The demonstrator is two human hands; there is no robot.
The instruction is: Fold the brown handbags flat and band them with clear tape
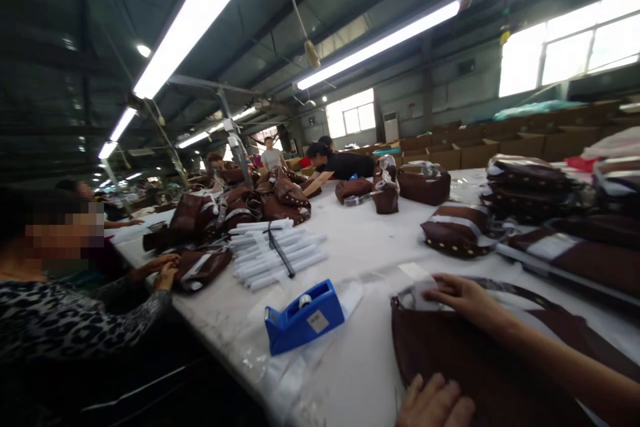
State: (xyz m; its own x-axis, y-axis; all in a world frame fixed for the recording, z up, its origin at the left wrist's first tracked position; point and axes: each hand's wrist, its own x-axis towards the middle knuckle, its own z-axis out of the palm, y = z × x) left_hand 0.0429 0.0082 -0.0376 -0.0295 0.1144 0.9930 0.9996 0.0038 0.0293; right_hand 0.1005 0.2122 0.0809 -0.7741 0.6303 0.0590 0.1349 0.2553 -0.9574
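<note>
A dark brown handbag [465,340] lies on the white table in front of me at the lower right, its studded strap [525,290] running along the top. My left hand [437,403] rests on the bag's lower left part, fingers stretched out and partly cut off by the frame's bottom. Over the bag's upper left corner, my right hand [463,300] pinches a thin white piece of wrapping [416,272] near the strap end. Clear plastic shows around the strap there. A blue tape dispenser [305,317] stands to the left of the bag.
Rolled white sheets [280,253] lie bundled behind the dispenser. More brown handbags [457,230] sit at the right and in a pile [200,213] at the back left. A co-worker in a leopard-print top [85,313] handles a bag at the left edge. Cardboard boxes [475,152] line the back.
</note>
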